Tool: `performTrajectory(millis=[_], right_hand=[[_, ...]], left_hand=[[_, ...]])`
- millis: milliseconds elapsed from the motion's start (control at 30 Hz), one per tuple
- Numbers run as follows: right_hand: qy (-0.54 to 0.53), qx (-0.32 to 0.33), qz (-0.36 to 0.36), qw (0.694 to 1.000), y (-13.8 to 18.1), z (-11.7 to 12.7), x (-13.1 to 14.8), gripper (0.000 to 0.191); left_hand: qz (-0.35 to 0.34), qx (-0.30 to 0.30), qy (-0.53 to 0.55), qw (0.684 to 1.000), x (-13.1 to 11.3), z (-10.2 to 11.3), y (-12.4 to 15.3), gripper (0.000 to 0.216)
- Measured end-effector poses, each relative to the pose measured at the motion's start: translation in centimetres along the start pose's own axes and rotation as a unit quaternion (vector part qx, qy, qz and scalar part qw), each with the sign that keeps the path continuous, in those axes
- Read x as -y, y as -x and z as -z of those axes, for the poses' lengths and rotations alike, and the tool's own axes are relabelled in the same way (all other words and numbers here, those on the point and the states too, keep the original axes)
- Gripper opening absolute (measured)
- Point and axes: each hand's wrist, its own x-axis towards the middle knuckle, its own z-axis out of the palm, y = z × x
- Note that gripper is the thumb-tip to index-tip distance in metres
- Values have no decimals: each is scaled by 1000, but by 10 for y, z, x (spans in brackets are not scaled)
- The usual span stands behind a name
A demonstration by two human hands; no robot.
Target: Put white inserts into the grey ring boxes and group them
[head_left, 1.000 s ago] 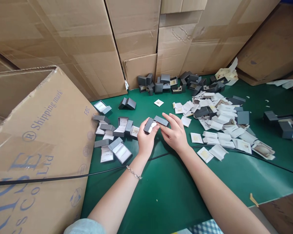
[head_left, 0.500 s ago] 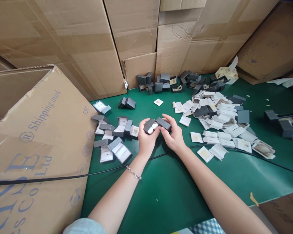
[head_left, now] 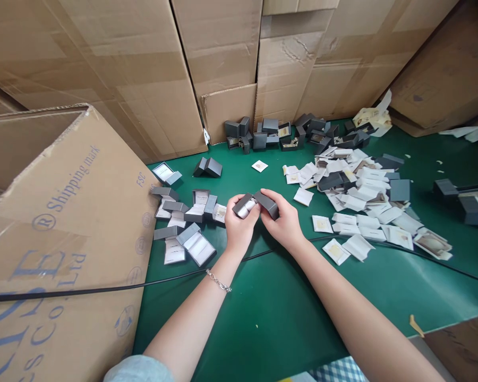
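Both my hands meet over the green table and hold one small grey hinged jewellery box. My left hand grips the half with the white lining. My right hand is closed on the other grey half, tilting it down toward the first. Just left of my hands lie several more open grey boxes with white insides. A spread of white insert cards lies to the right.
A big cardboard carton marked "Shipping mark" leans at the left. Stacked cartons wall the back, with a cluster of grey boxes at their foot. A black cable crosses the table under my arms. More grey boxes sit far right.
My right hand went from open fingers on the box lid to a closed grip on it. The two box halves have folded closer together.
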Motion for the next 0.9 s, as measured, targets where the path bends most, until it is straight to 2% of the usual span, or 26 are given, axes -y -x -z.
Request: performTrajectory(millis=[367, 500, 700, 900], right_hand=[[17, -27, 43, 999, 4, -5, 4, 37], [22, -19, 32, 999, 5, -7, 4, 39], [14, -37, 8, 999, 5, -5, 2, 38], [-23, -47, -17, 998, 3, -7, 2, 38]], left_hand=[[-17, -35, -3, 999, 0, 1, 2, 31], [-19, -43, -10, 999, 1, 0, 2, 28], [-15, -26, -17, 999, 0, 1, 3, 31], [25, -16, 28, 999, 6, 0, 0, 38]])
